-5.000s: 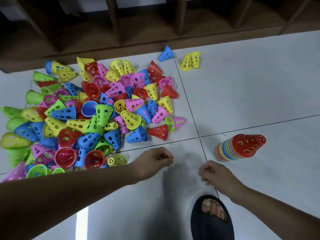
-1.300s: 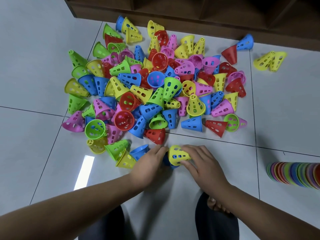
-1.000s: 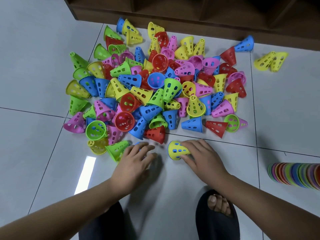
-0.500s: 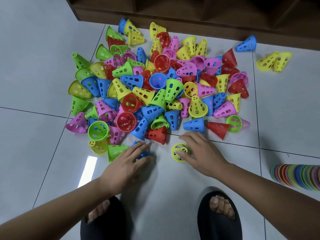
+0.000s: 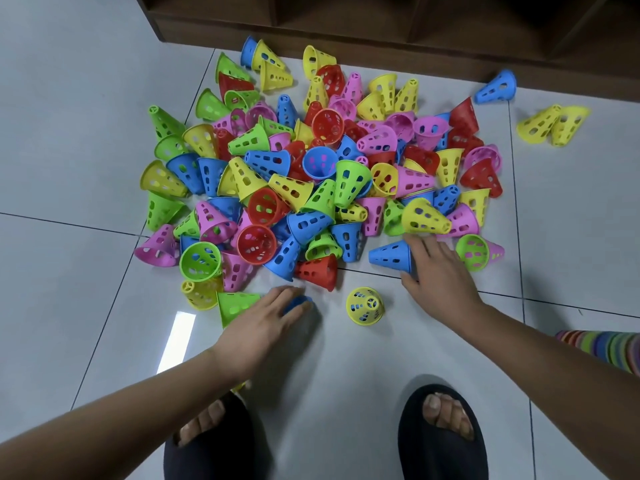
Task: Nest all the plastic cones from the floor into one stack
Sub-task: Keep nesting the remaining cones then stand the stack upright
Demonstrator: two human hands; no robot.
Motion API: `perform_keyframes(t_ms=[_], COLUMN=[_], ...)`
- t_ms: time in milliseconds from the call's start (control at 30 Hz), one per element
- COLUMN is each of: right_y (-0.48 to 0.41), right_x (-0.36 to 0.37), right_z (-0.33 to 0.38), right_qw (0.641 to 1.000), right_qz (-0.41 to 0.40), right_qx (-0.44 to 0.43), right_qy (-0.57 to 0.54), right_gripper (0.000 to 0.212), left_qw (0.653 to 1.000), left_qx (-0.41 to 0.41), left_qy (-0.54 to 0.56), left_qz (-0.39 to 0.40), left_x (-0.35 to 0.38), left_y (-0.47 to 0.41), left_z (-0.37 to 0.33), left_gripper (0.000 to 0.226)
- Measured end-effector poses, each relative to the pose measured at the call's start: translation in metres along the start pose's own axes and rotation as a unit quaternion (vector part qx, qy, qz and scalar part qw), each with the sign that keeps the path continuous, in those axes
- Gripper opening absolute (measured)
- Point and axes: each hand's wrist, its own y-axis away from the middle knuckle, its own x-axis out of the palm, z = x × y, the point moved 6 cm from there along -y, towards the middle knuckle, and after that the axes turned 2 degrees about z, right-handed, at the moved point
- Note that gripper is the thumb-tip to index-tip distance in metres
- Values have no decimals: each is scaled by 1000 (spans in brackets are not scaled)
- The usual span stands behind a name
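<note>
My left grip (image 5: 266,323) curls over a half-hidden blue plastic cone (image 5: 299,302); my right grip (image 5: 440,275) clamps a toppled blue slotted plastic cone (image 5: 389,256), two o'clock from it.

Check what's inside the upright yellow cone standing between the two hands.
Blue plastic shows through the holes of the yellow cone, so a blue cone seems nested inside it. The yellow wall hides the rest, so whether more sit inside cannot be told.
</note>
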Motion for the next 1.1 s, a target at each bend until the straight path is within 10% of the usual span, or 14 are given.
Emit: perform_keyframes(t_ms=[267, 667, 1100], right_y=[11, 18, 52], right_x=[3, -20, -28], right_z=[7, 11, -4], right_qw=[993, 954, 723], right_qz=[9, -22, -32], right_qx=[16, 73, 261], right_qy=[-113, -292, -638], right_gripper=[61, 33, 15], left_qw=[996, 969, 933], left_qx=[-44, -34, -24], left_qy=[-58, 131, 306], left_qz=[-53, -208, -186], left_x=[-8, -72, -70], left_y=[-8, -16, -40], left_z=[3, -40, -86], left_gripper=[54, 50, 45])
